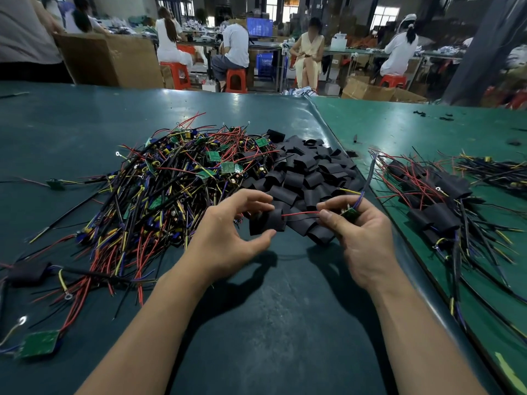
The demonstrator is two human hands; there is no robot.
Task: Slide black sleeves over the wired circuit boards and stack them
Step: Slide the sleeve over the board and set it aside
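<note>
My left hand (228,238) holds a black sleeve (268,222) between thumb and fingers, just above the table. My right hand (362,232) pinches a small green circuit board (350,213) with its wires. A red wire (301,213) runs from the board into the sleeve's opening, and a purple wire rises from the board. Behind the hands lies a heap of black sleeves (308,172). Left of it is a big tangle of bare wired boards (176,183). At the right lies a stack of sleeved boards (439,201).
The dark green table (271,323) has a brighter green mat (427,129) on its right. One loose board (38,343) lies at the near left, a sleeved one (27,270) above it. Seated people, red stools and cardboard boxes fill the background.
</note>
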